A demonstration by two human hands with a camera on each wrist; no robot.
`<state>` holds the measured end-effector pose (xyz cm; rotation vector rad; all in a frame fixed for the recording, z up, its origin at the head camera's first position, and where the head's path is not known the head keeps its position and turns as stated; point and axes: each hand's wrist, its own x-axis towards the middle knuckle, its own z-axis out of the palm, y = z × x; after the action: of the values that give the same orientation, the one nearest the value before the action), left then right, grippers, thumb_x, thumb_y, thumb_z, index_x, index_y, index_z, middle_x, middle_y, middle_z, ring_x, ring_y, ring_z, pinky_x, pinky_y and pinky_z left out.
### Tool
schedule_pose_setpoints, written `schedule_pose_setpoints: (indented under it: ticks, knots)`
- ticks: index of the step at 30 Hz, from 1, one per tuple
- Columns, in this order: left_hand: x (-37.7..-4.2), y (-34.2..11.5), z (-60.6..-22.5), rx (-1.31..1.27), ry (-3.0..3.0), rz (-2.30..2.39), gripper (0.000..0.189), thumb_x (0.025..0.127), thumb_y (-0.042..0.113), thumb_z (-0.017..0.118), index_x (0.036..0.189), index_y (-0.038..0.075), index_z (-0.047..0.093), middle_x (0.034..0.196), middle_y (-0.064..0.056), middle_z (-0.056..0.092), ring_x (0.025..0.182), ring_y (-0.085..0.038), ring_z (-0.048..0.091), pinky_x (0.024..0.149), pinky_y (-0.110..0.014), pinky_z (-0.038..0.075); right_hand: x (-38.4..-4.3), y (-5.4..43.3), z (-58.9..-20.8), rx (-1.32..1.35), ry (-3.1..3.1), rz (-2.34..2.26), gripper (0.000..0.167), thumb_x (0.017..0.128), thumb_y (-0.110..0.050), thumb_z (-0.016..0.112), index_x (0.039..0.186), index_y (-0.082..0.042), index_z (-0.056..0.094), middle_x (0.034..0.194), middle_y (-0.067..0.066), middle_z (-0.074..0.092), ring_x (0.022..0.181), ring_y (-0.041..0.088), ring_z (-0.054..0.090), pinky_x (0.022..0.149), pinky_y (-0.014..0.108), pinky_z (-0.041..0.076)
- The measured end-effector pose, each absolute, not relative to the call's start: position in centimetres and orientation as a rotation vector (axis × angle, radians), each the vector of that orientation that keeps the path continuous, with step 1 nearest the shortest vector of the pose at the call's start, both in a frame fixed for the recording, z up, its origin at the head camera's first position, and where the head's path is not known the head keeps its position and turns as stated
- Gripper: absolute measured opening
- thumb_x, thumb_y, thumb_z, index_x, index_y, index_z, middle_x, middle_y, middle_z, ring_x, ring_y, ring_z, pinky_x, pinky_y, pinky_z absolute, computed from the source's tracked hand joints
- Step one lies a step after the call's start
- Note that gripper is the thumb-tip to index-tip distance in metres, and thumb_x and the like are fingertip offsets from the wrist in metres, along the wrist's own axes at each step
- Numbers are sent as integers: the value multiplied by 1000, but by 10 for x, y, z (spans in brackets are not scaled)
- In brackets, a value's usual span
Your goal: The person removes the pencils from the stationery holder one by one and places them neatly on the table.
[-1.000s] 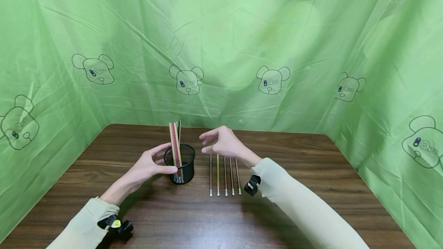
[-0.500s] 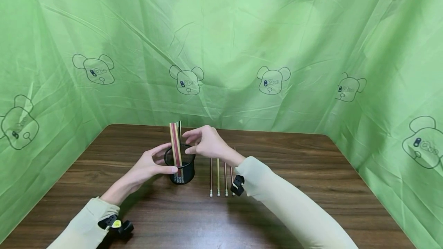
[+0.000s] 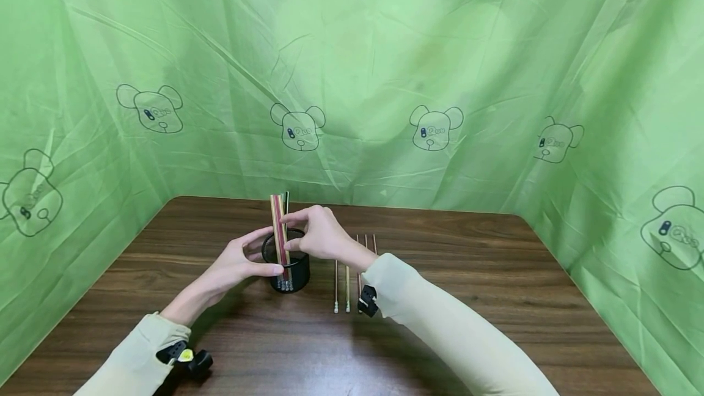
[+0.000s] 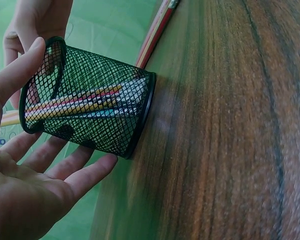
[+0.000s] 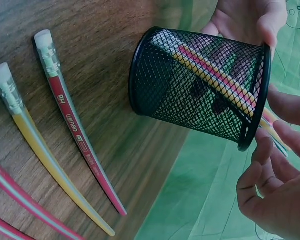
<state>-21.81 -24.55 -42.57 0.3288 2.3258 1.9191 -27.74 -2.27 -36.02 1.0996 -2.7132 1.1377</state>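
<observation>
I watch the right hand (image 3: 326, 237), now moved in from the rim of the round black mesh cup (image 3: 300, 276) to the slim red-and-yellow pencils (image 3: 277, 208) leaning inside; whether its fingers pinch any, I can't tell. The left hand (image 3: 231, 266) still grips the cup on the brown wood-grain table (image 3: 253, 347).

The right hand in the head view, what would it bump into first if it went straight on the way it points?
Probably the pencils standing in the black mesh cup. The right hand points at them, so close that it may be touching them; the depth is unclear.
</observation>
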Motion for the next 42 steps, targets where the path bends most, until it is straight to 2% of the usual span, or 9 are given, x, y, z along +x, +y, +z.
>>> schedule_pose_setpoints:
  ticks: [6, 9, 14, 16, 19, 21, 28, 36, 42]
  knots:
    - [-217, -246, -426, 327, 2321, 1922, 92, 86, 14, 89, 163, 8, 38, 151, -22, 54, 132, -37, 59, 100, -29, 49, -276, -25, -362, 1048, -2728, 1016, 50, 82, -23, 94, 129, -21, 78, 123, -4, 73, 105, 13, 66, 87, 25, 51]
    - [-217, -246, -426, 326, 2318, 1924, 93, 86, 14, 89, 163, 8, 37, 151, -22, 54, 132, -38, 58, 99, -29, 50, -276, -24, -363, 1028, -2738, 988, 51, 82, -25, 93, 130, -24, 78, 125, -7, 72, 114, 11, 64, 92, 26, 50]
    - [-217, -245, -426, 321, 2307, 1935, 92, 86, 12, 88, 163, 8, 38, 151, -23, 54, 132, -39, 58, 98, -29, 50, -276, -21, -364, 1003, -2762, 1043, 52, 81, -25, 93, 131, -26, 77, 118, -5, 77, 89, 8, 64, 83, 26, 52]
    - [-217, -245, -427, 328, 2304, 1940, 91, 86, 12, 88, 162, 8, 38, 151, -23, 54, 132, -39, 58, 98, -29, 51, -275, -18, -364, 994, -2770, 1078, 52, 82, -24, 93, 131, -25, 77, 117, -2, 78, 90, 9, 66, 84, 26, 52]
    - [-217, -245, -427, 345, 2295, 1947, 90, 86, 11, 88, 162, 7, 39, 152, -23, 54, 133, -39, 57, 98, -29, 51, -275, -16, -364, 982, -2767, 1115, 50, 82, -22, 93, 130, -24, 78, 120, -2, 77, 113, 8, 67, 95, 26, 51]
    - [-217, -245, -427, 354, 2291, 1951, 89, 86, 11, 88, 161, 7, 40, 152, -23, 54, 133, -39, 57, 98, -29, 51, -275, -14, -365, 980, -2766, 1142, 49, 84, -20, 92, 130, -24, 78, 120, -1, 77, 117, 11, 67, 98, 28, 51]
    - [-218, -244, -426, 381, 2276, 1962, 87, 87, 10, 88, 160, 8, 42, 151, -22, 54, 134, -41, 56, 99, -29, 51, -274, -11, -368, 984, -2722, 1261, 45, 86, -15, 89, 130, -18, 77, 121, 3, 77, 110, 16, 73, 97, 30, 53]
    - [-217, -244, -425, 365, 2285, 1955, 86, 86, 11, 88, 160, 9, 43, 149, -23, 56, 131, -39, 59, 97, -31, 52, -274, -6, -372, 933, -2650, 1291, 41, 86, -8, 87, 126, -15, 79, 114, 0, 79, 95, 15, 73, 81, 26, 54]
    - [-217, -244, -425, 351, 2295, 1950, 87, 86, 11, 88, 160, 9, 43, 149, -23, 56, 131, -39, 59, 97, -31, 52, -277, -10, -374, 934, -2638, 1283, 42, 86, -8, 87, 127, -14, 78, 113, 0, 79, 93, 18, 70, 78, 27, 53]
